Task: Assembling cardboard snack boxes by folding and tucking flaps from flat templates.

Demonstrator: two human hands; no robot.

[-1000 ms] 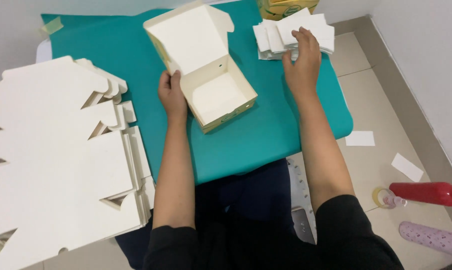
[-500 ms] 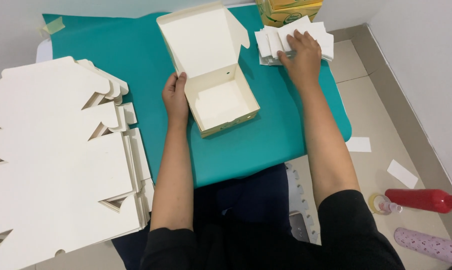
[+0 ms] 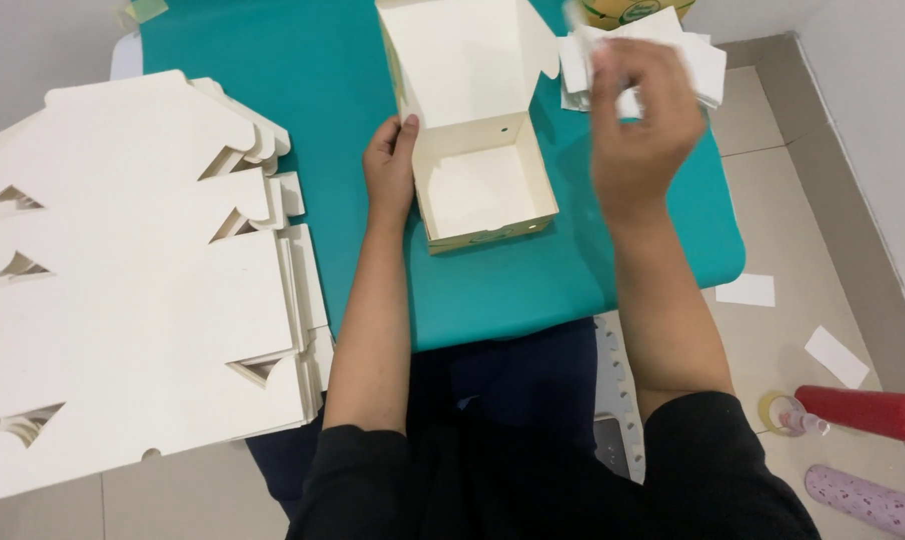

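Steadying an open cream cardboard box (image 3: 484,190) on the teal table (image 3: 272,80), the left hand (image 3: 390,170) lies flat against its left wall. The right hand (image 3: 640,125), blurred above a stack of white paper pieces (image 3: 707,60), seems to pinch one — I cannot tell for sure. That loose piece could slip, or the light box could slide if bumped.
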